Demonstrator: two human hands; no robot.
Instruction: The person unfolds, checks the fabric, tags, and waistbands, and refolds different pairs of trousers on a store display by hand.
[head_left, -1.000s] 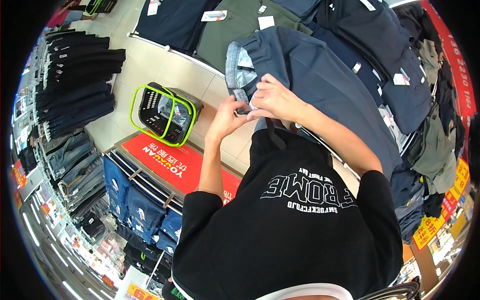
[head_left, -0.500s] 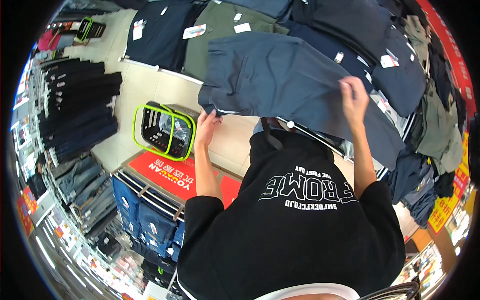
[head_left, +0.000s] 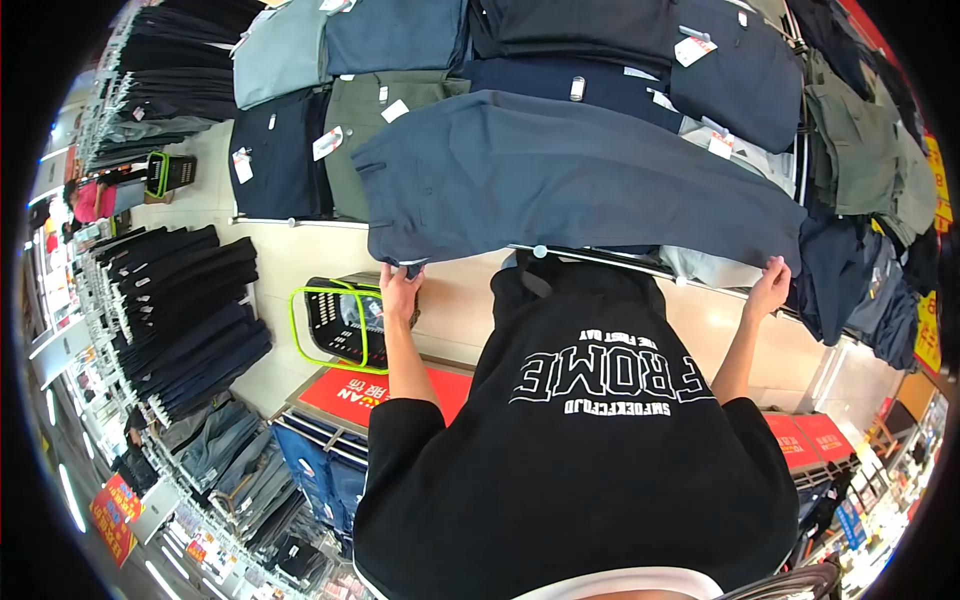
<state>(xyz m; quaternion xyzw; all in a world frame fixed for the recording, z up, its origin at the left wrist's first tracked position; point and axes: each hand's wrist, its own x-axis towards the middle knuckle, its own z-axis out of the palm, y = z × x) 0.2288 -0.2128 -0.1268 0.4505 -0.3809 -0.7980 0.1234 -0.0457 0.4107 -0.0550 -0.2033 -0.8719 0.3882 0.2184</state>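
Observation:
A pair of dark grey-blue trousers (head_left: 580, 180) lies stretched sideways over the folded trousers on the display. My left hand (head_left: 400, 288) pinches the near corner of its waist end. At the other end, my right hand (head_left: 770, 285) grips the near edge by the leg hem. Beneath and behind the pair are folded dark green trousers (head_left: 350, 105) and navy trousers (head_left: 570, 88), both with white tags.
A black basket with green handles (head_left: 340, 322) stands on the floor at the left, holding a plastic-wrapped item. Hanging dark trousers (head_left: 190, 310) fill racks farther left. A person in pink (head_left: 92, 200) is at the far left. Red signs (head_left: 450, 392) top a low rack.
The trousers have been turned and spread out lengthwise. My right hand has moved from the waistband to the far leg end, while my left hand stays at the waist end. The view has turned.

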